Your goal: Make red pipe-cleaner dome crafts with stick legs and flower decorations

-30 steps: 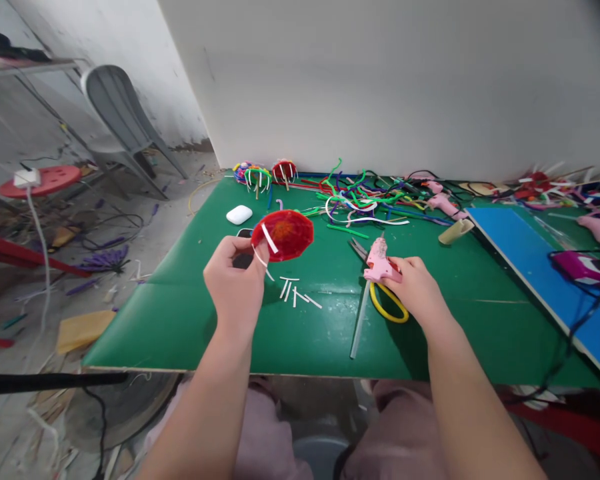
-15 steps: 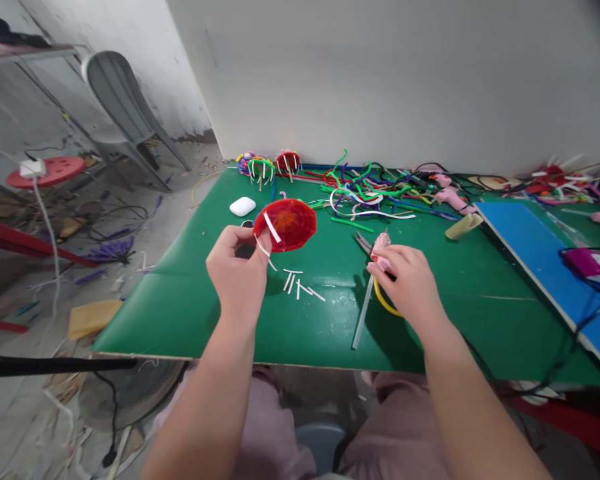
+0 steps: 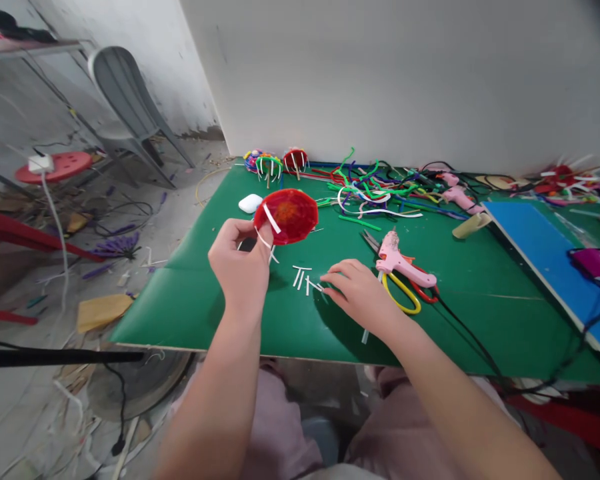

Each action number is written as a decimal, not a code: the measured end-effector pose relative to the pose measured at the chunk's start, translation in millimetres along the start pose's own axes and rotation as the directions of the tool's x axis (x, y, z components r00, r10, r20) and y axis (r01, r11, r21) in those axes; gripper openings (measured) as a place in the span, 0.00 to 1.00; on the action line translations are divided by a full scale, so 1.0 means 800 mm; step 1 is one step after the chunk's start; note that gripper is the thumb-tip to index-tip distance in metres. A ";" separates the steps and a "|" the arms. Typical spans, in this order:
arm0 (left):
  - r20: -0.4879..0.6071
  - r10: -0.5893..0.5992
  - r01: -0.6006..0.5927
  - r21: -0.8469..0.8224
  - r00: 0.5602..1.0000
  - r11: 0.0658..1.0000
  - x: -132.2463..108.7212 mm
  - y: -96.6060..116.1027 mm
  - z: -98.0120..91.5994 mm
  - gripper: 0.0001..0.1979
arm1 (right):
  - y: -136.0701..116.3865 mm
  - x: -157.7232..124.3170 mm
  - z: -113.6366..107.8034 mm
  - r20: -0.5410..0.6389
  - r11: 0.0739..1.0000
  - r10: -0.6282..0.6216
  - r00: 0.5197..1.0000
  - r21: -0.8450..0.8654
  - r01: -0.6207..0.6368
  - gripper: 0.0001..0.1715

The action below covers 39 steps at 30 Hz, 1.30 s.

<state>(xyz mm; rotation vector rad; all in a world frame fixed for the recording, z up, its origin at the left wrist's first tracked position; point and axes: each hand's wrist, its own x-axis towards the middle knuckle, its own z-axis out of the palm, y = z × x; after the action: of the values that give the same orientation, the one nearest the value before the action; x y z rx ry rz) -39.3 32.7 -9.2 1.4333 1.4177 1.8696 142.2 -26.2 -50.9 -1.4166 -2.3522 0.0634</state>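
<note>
"From the head view, where do the hands stand?"

"The left hand [image 3: 243,263] pinches a red disc [image 3: 300,213] between thumb and fingers, raised over the green tabletop [image 3: 180,300]. White strips hang at the disc's near side."

"And the right hand [image 3: 363,293]?"

"It is low, fingers partly bent, fingertips right at the loose white paper strips [image 3: 301,279]. Whether it grips one, I can't tell."

"How much room around them?"

"A stretch of green runs from the strips to the near edge, and another from the left wrist to the slanting left edge. Both forearms cross the near edge."

"What about the right side?"

"Tighter. The pink glue gun [image 3: 400,263] lies across the scissors [image 3: 372,243] just beyond the right wrist, nozzle pointing away. Past it, green widens toward the blue board [image 3: 540,247], with a black cord [image 3: 470,327] running across to the near edge."

"Far side?"

"Tangled pipe cleaners [image 3: 350,193] crowd the back edge, close to the pale upright panel [image 3: 380,80]. A white case [image 3: 251,203] sits just behind the disc."
</note>
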 end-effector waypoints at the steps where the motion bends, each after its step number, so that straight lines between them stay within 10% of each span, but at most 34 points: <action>1: -0.008 0.001 -0.001 -0.002 1.000 1.000 0.001 -0.001 -0.001 0.08 | -0.002 0.004 0.002 0.016 1.000 -0.006 1.000 -0.010 0.006 0.09; 39: -0.063 0.015 -0.017 -0.044 0.998 0.999 0.014 -0.004 -0.012 0.10 | -0.014 0.064 0.035 0.272 0.916 -0.342 0.899 -0.118 0.384 0.10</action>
<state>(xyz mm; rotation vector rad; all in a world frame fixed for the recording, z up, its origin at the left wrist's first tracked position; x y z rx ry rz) -53.3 38.0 -6.5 1.3802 1.3879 1.9595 102.2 16.4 -58.4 -1.0606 -2.8544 -0.0697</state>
